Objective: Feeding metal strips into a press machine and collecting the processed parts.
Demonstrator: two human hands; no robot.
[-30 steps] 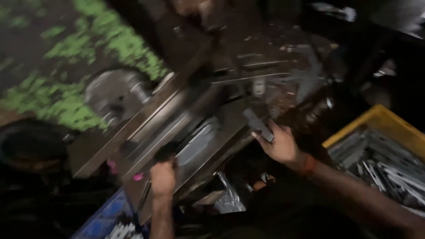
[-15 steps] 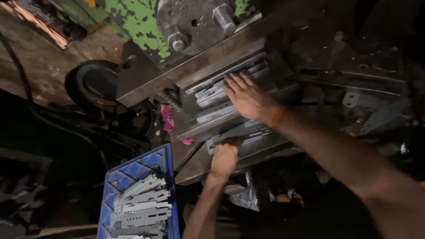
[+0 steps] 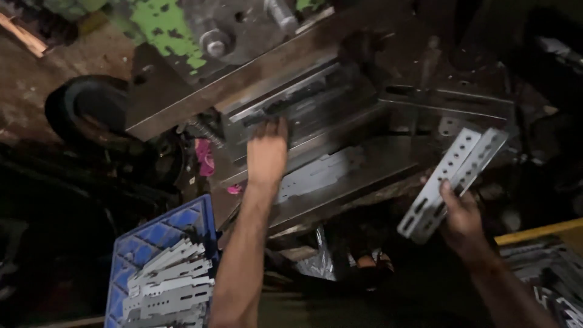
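Half a second before, the right hand (image 3: 464,222) lay on the metal pieces inside the press machine (image 3: 285,91); it had since pulled away to the right of the machine and held a flat metal strip with holes (image 3: 452,182). Its fingers were closed around the lower end of the strip, and the strip tilted up toward the machine's right side. Meanwhile the left hand (image 3: 267,152) had gone up from the machine's front edge and reached into its opening, where its fingertips touched the dark metal there. I could not tell if that hand gripped anything. Another flat strip (image 3: 319,173) lay on the machine's bed, just right of the left wrist. Below and left of the machine sat a blue crate (image 3: 152,237) full of the same strips. Below and right of the machine was a yellow bin (image 3: 534,234) with more metal pieces.
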